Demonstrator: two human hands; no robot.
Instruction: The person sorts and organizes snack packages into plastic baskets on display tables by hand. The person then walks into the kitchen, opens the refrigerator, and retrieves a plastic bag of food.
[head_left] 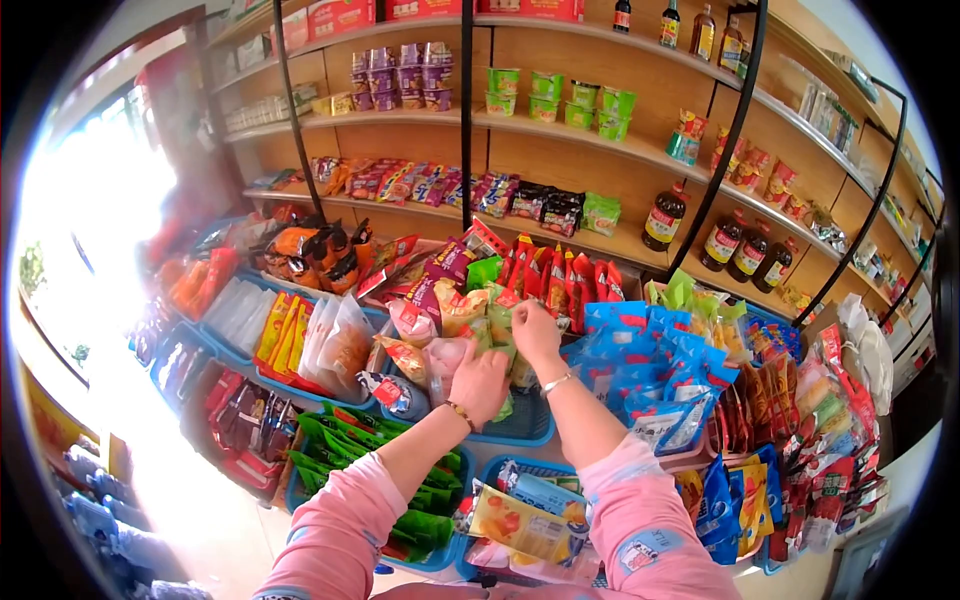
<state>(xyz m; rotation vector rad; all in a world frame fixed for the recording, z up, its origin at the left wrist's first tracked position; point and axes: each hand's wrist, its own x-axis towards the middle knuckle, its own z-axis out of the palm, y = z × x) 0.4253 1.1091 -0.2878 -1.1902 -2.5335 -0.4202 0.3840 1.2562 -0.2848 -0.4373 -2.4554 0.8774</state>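
Observation:
My left hand (pixel 481 387) is closed, with its fingers bent over a green snack packet (pixel 499 325) among other small packets in a blue basket (pixel 520 428). Just above and to the right, my right hand (pixel 536 330) is also closed, its fingertips at the top of the same group of packets. The fingers partly hide what each hand grips. A pink packet (pixel 447 362) lies against the left hand, and a yellowish packet (pixel 461 306) stands behind it. A dark blue and white packet (pixel 396 396) rests at the basket's left side.
Blue packets (pixel 650 370) fill the right-hand side, and green packets (pixel 345 440) sit in a basket at the front left. Red packets (pixel 555 280) stand behind my hands. Beyond them, a wooden shelf (pixel 570 228) carries cups, bags and dark bottles (pixel 663 217).

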